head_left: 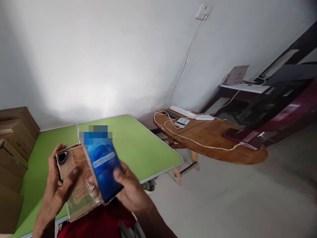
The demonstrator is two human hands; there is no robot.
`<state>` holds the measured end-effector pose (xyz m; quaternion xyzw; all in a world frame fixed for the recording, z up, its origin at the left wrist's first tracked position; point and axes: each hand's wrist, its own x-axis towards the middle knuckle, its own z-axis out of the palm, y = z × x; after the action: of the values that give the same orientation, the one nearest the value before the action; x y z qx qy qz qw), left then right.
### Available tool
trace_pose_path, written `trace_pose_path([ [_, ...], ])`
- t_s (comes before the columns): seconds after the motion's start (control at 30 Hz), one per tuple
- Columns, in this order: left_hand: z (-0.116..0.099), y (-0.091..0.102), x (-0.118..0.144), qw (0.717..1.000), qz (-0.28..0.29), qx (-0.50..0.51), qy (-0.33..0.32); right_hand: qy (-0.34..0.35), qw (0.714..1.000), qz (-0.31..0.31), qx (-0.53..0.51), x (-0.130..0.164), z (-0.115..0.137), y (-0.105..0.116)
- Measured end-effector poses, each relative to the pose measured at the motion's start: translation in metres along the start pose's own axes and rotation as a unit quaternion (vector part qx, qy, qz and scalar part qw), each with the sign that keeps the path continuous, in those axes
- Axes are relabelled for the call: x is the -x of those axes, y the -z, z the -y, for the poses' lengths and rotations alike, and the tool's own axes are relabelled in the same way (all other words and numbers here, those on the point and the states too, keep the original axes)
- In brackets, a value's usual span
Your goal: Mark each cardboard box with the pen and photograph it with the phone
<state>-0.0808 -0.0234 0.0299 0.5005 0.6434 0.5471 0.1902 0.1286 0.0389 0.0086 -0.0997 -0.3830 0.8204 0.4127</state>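
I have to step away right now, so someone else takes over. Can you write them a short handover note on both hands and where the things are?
Left hand: holds a flat cardboard package with a clear plastic front, thumb pressed on its face.
Right hand: holds a phone with its blue screen lit, thumb on the right edge; the phone overlaps the package's right side.
Both are held above the near edge of the green table.
Done: phone and package are in hand, side by side.
Left: both are still held, neither set down. Whether the package is opened cannot be told.
Nearby: cardboard boxes stacked at the left; a wooden table with cables at the right.

Phone [105, 170] overlaps case [74, 181], held before the table [138, 145]; boxes [15, 138] left.
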Motion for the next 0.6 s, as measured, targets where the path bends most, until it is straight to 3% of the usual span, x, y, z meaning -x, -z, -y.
trace_pose_path([
  [0.07,-0.008,-0.002,-0.002,1.0,-0.011,0.007,0.017,0.049,0.992,-0.1,0.056,0.004,0.016,0.031],
  [0.17,-0.004,-0.001,-0.003,1.0,-0.013,0.015,0.014,0.109,0.946,-0.263,0.154,0.003,0.027,0.087],
  [0.27,0.005,0.0,-0.006,1.0,0.0,0.01,-0.005,0.07,0.9,-0.347,0.252,-0.006,0.014,0.142],
  [0.4,0.007,0.0,-0.007,1.0,-0.007,-0.007,-0.013,0.022,0.878,-0.365,0.308,-0.02,-0.018,0.19],
  [0.6,-0.006,-0.001,-0.002,0.999,-0.03,-0.016,0.023,-0.042,0.843,-0.335,0.418,-0.03,-0.039,0.21],
])
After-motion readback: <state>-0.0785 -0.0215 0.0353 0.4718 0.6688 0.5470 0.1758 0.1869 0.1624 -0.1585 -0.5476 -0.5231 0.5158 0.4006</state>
